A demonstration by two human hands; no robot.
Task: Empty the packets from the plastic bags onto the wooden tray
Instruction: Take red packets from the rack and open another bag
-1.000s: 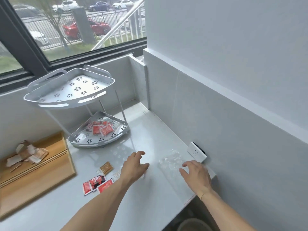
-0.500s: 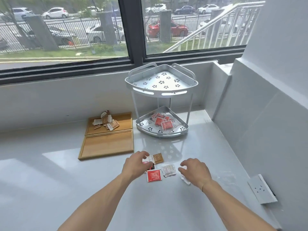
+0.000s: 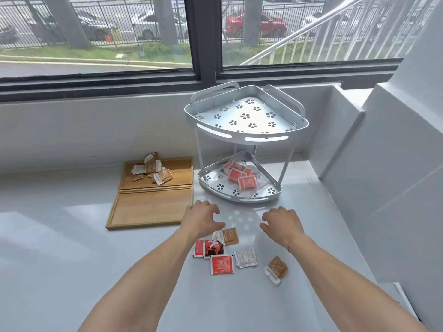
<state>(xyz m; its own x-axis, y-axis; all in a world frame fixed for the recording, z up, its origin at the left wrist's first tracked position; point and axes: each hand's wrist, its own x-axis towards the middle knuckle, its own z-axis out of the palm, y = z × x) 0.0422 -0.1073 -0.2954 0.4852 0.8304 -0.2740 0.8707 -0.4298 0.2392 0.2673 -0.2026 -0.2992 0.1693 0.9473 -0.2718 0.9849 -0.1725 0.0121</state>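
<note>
A two-part wooden tray (image 3: 153,207) lies on the white counter at left, with several brown and white packets (image 3: 153,168) piled in its far section. Loose red, brown and white packets (image 3: 221,264) lie scattered on the counter below my hands. A clear plastic bag of red packets (image 3: 242,179) sits in the lower tier of the metal corner rack (image 3: 239,200). My left hand (image 3: 201,220) hovers over the counter just above the loose packets, fingers loosely curled and holding nothing. My right hand (image 3: 281,224) hovers beside it, also loosely curled with nothing in it.
The rack's upper tier (image 3: 247,137) holds nothing. A white wall and ledge (image 3: 383,188) close off the right side, with the window sill behind. A white socket plate (image 3: 402,298) sits at the counter's right edge.
The view swung left from the right wall to the window and rack. Both hands moved forward past the loose packets toward the rack.
</note>
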